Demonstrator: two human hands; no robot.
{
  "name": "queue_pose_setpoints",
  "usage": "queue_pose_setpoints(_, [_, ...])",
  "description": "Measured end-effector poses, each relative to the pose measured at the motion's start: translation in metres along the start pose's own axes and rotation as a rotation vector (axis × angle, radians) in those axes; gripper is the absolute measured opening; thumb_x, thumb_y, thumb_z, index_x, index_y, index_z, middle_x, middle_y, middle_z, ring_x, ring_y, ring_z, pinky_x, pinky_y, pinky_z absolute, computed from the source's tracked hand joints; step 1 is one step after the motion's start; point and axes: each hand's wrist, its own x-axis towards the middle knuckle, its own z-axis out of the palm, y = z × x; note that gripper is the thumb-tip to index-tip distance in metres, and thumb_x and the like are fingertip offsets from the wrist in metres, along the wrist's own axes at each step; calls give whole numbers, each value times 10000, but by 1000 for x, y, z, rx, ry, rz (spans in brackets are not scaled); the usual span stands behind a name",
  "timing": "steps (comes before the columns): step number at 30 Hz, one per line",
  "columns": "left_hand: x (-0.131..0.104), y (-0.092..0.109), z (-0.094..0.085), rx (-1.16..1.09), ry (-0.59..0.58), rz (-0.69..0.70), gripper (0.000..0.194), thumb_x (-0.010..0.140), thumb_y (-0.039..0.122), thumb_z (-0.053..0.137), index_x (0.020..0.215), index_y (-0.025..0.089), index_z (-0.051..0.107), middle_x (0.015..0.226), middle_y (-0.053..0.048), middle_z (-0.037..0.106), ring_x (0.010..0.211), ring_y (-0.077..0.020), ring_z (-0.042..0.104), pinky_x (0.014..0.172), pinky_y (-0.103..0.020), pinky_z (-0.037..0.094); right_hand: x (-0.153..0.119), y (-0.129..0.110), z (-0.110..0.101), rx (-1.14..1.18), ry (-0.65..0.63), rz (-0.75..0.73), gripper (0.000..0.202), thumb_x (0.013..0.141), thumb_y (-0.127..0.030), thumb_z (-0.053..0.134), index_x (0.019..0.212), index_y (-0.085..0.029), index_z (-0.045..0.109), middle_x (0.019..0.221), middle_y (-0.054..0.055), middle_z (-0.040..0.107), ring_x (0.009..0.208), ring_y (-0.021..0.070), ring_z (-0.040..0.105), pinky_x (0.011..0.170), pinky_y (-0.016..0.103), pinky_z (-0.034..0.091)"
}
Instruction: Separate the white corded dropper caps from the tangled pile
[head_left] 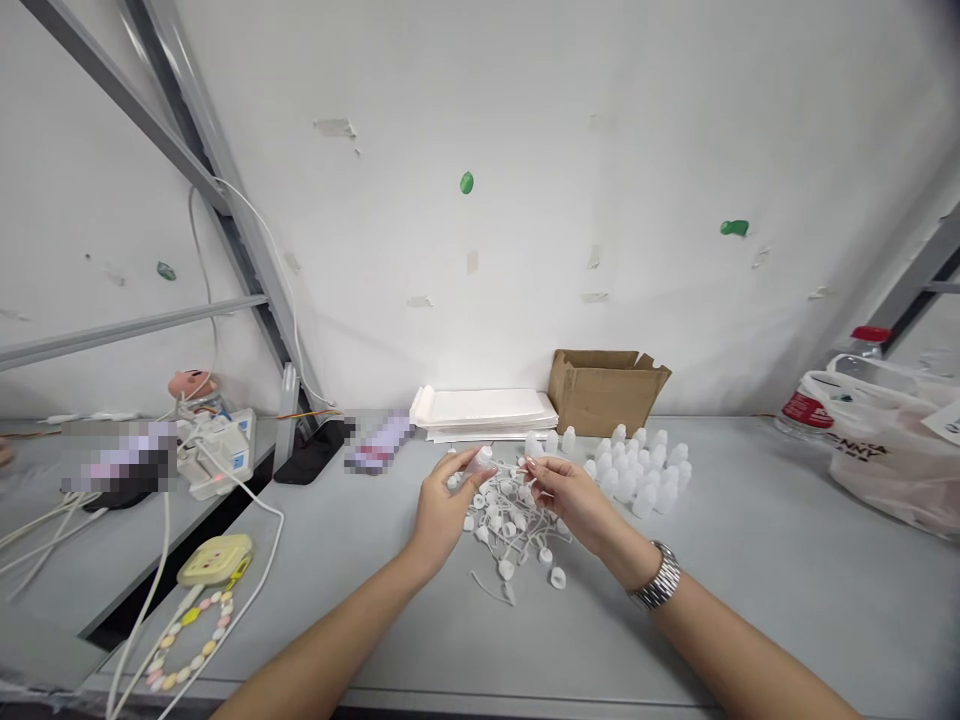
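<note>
My left hand [441, 502] is closed around a small translucent white bottle [480, 460] with a white top. Opposite it, the fingertips of my right hand [568, 493] pinch a thin white cord [514, 467] that runs toward the bottle's top. Whether the cord is fixed to the top is too small to tell. Beneath both hands lies a loose pile of white caps with thin cords [507, 570]. Several small translucent bottles [645, 484] stand upright in a cluster beyond my right wrist, which wears a metal watch.
Behind the pile are flat white packets [484, 408] and an open cardboard box [606, 398]. A plastic bag [892, 455] and a red-capped bottle [806, 410] stand at right. Cables, a power strip [225, 455], a yellow case [216, 560] and a beaded loop [163, 675] occupy the left.
</note>
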Motion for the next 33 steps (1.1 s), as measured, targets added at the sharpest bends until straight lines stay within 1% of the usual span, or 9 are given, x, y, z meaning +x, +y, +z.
queue_pose_setpoints(10, [-1, 0, 0, 29, 5, 29, 302, 731, 365, 610, 981, 199, 637, 980, -41, 620, 953, -187, 544, 804, -285, 422, -2, 1, 2, 15, -20, 39, 328, 620, -439, 698, 607, -140, 565, 724, -2, 537, 525, 57, 422, 544, 225, 356])
queue_pose_setpoints(13, [-2, 0, 0, 37, 6, 60, 279, 745, 349, 599, 986, 212, 637, 987, -37, 616, 962, -184, 539, 808, -281, 422, -1, 1, 2, 15, -31, 43, 328, 613, -429, 705, 583, -140, 553, 683, -8, 526, 521, 60, 417, 538, 225, 352])
queue_pose_setpoints(17, [-3, 0, 1, 68, -5, 138, 256, 759, 315, 587, 996, 230, 637, 974, -27, 616, 953, -176, 541, 833, -285, 413, -2, -1, 3, 24, -42, 28, 326, 624, -424, 699, 571, -140, 548, 617, -24, 501, 514, 61, 418, 531, 216, 351])
queue_pose_setpoints(19, [-4, -1, 1, 95, -7, 164, 249, 762, 303, 583, 994, 233, 639, 958, -27, 616, 933, -174, 544, 839, -290, 409, -3, -1, 3, 32, -14, 21, 330, 637, -432, 689, 576, -140, 547, 619, -24, 501, 504, 57, 421, 518, 209, 352])
queue_pose_setpoints(22, [-5, -1, 2, 117, 1, 171, 247, 764, 292, 579, 997, 237, 640, 944, -29, 614, 909, -174, 546, 827, -288, 412, -2, 1, 2, 55, 75, 31, 303, 645, -421, 689, 623, -144, 568, 648, -17, 519, 494, 57, 440, 491, 203, 361])
queue_pose_setpoints(24, [-5, -1, 1, 118, 0, 169, 245, 768, 285, 573, 1000, 242, 640, 944, -27, 613, 907, -172, 545, 823, -285, 413, -1, 2, 1, 71, 128, 65, 268, 653, -395, 693, 679, -147, 595, 672, -8, 538, 492, 60, 459, 478, 201, 373])
queue_pose_setpoints(26, [-6, 0, 1, 118, -2, 166, 242, 770, 287, 571, 999, 246, 640, 947, -24, 612, 909, -171, 545, 822, -284, 415, -1, 3, 1, 80, 144, 118, 242, 682, -377, 677, 714, -145, 615, 684, 3, 552, 491, 63, 474, 463, 197, 381])
queue_pose_setpoints(30, [-7, 2, 2, 118, 0, 164, 240, 762, 293, 579, 988, 247, 646, 941, -23, 613, 906, -174, 549, 812, -284, 424, -3, 4, 3, 80, 78, 206, 273, 759, -396, 603, 716, -128, 636, 636, 5, 537, 477, 57, 475, 432, 177, 372])
queue_pose_setpoints(33, [-8, 3, 2, 120, -13, 162, 237, 765, 285, 577, 990, 247, 643, 939, -25, 609, 904, -173, 545, 805, -284, 425, -2, 5, 2, 88, 29, 208, 297, 756, -407, 606, 687, -120, 638, 619, 1, 528, 471, 51, 465, 425, 170, 364])
